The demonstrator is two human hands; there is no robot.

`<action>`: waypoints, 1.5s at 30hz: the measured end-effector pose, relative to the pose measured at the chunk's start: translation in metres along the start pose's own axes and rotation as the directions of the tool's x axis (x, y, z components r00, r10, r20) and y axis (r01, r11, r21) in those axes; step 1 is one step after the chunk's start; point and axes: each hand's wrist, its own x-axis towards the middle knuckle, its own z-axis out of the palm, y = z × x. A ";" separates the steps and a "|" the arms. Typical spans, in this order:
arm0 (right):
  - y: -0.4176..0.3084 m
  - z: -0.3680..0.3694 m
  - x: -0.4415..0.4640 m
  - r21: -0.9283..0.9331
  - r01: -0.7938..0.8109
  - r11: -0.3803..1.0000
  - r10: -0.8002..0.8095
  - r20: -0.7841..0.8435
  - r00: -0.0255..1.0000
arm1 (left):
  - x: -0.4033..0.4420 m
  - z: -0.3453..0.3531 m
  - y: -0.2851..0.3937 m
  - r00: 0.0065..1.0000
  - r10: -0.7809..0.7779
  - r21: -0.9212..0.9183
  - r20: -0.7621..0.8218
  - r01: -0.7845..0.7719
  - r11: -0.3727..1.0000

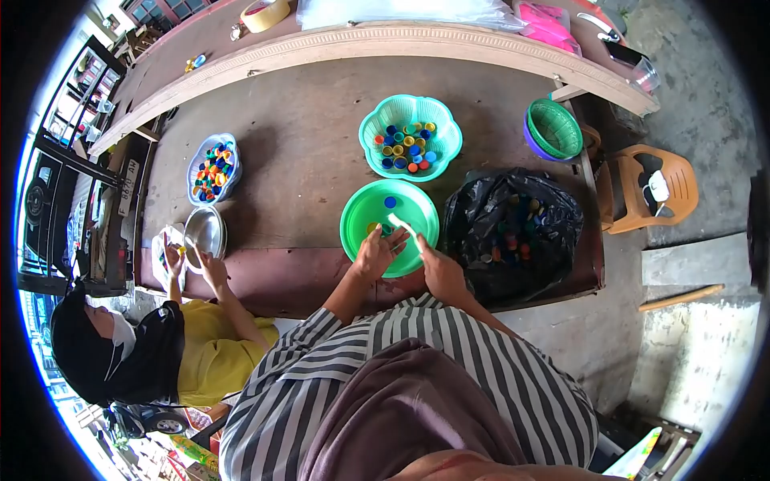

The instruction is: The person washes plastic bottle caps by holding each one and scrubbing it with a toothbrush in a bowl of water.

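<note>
My left hand (380, 252) is over the green basin (350, 210), its fingers partly curled around what looks like a green bottle cap (387, 230). A small yellow cap lies by its fingertips. My right hand (441, 271) grips a slim white tool (399, 224) at the basin's right side; its exact kind is hard to make out. The tool points up and left, above my left fingers. A blue bottle cap (391, 203) lies near the basin's far side. Just beyond stands a scalloped mint-green basket (370, 120) with several coloured caps.
A black plastic bag (465, 208) with caps lies right of the basin. Nested baskets (553, 128) stand at the back right. At left, a person in yellow works beside a cap-filled basket (193, 178) and metal bowls (206, 228). A raised wooden rail (385, 40) crosses behind.
</note>
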 end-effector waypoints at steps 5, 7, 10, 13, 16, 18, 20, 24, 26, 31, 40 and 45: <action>-0.007 -0.005 0.005 -0.057 -0.082 0.995 0.089 0.133 0.987 | 0.003 0.001 0.003 0.996 0.009 0.024 0.094 -0.011 1.000; -0.014 -0.004 0.004 -0.022 -0.004 1.000 0.005 0.052 0.999 | 0.004 0.003 0.004 0.999 -0.008 0.006 0.031 0.008 1.000; -0.006 0.000 0.003 -0.011 -0.013 1.000 0.014 0.082 0.997 | 0.009 -0.002 0.004 0.999 0.025 -0.043 0.033 -0.023 0.999; 0.006 -0.002 0.014 -0.070 -0.129 0.989 0.130 0.002 0.992 | 0.009 -0.002 0.002 0.997 -0.044 -0.036 0.063 0.047 0.998; -0.006 0.005 0.003 -0.013 -0.068 0.998 0.069 0.084 0.994 | 0.001 0.002 0.001 1.000 -0.018 -0.008 0.018 0.018 1.000; 0.000 0.007 0.002 -0.058 -0.039 0.998 0.048 0.165 0.985 | 0.002 0.003 0.003 0.999 -0.022 0.029 0.042 0.021 0.999; 0.012 0.007 0.007 -0.077 -0.063 0.995 0.069 0.086 0.994 | 0.004 0.001 0.001 0.999 -0.044 0.003 0.026 0.044 0.999; -0.006 0.008 0.004 -0.015 -0.064 0.998 0.065 0.073 0.995 | 0.007 -0.003 0.003 0.995 0.028 0.046 0.092 -0.032 0.998; -0.004 0.003 0.007 -0.057 -0.085 0.995 0.094 0.188 0.978 | 0.009 -0.001 0.006 0.999 0.008 0.058 0.054 -0.011 0.998; -0.002 0.002 0.008 -0.045 0.019 0.999 -0.017 0.032 0.999 | 0.012 0.004 0.004 0.999 0.002 -0.006 -0.042 -0.003 1.000; -0.005 -0.005 0.006 0.026 -0.037 0.999 0.033 0.137 0.990 | 0.006 0.011 0.008 0.999 -0.016 0.013 -0.035 0.016 1.000; 0.018 0.007 0.010 0.014 -0.144 0.989 0.144 0.002 0.990 | 0.012 0.003 0.003 0.998 -0.057 -0.020 -0.023 0.057 0.998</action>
